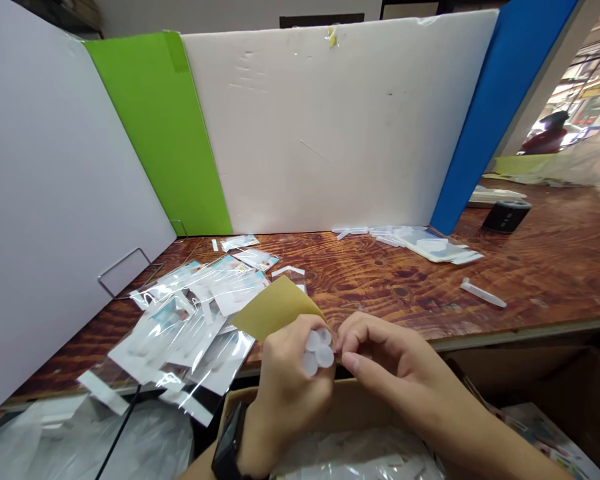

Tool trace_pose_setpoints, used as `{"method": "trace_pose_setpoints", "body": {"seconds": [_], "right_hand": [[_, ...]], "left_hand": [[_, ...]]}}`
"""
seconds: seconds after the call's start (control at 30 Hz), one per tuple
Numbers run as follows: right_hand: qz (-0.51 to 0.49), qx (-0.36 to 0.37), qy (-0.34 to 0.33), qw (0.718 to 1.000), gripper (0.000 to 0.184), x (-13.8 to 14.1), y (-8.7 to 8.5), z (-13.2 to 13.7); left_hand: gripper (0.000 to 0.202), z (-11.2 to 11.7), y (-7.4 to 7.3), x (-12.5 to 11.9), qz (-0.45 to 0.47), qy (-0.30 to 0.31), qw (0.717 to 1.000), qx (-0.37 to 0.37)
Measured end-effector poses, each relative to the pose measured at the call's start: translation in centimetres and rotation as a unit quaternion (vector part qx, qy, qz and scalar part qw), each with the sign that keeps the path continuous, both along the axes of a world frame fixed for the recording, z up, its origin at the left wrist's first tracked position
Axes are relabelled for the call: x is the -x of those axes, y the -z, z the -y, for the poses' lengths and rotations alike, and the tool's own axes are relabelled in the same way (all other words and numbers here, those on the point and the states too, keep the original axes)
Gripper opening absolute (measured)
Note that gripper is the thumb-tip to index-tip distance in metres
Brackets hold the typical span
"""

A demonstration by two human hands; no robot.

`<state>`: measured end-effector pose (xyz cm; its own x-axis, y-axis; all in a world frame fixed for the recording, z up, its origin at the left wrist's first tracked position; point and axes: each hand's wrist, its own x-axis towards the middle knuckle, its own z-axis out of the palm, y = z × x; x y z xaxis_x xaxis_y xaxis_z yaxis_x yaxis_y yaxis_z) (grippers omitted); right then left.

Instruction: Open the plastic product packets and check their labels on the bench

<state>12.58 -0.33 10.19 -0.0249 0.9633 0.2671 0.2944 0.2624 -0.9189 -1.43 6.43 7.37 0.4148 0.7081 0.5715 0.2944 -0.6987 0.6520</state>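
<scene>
My left hand [287,383] is closed around a mustard-yellow card [275,310] and a cluster of small translucent white round discs [317,351] that sit at its fingertips. My right hand [380,357] is beside it, thumb and forefinger pinched together at the discs' right edge. Both hands hover over the front edge of the wooden table [405,280], above an open cardboard box [350,407]. A dark watch is on my left wrist.
A heap of clear plastic packets [185,320] lies left of my hands. A stack of white pieces [425,243] and a loose white strip [483,293] lie at right. White, green and blue boards wall the back. Plastic bags fill the box below.
</scene>
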Motion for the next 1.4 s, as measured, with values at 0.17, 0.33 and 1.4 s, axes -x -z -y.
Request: {"method": "trace_pose_setpoints", "body": {"seconds": [0.17,0.33,1.4], "right_hand": [[0.029,-0.024,0.006,0.999,0.014,0.0,-0.1,0.1],[-0.016,0.028,0.016,0.999,0.014,0.2,0.0,0.4],[-0.205,0.014,0.084,0.975,0.018,2.9,0.6,0.0]], "left_hand": [[0.016,0.1,0.2,0.0,-0.016,0.023,0.999,-0.035],[0.016,0.2,0.6,-0.1,-0.027,-0.026,0.992,-0.122],[0.029,0.8,-0.3,0.6,-0.124,-0.199,0.873,-0.427]]}}
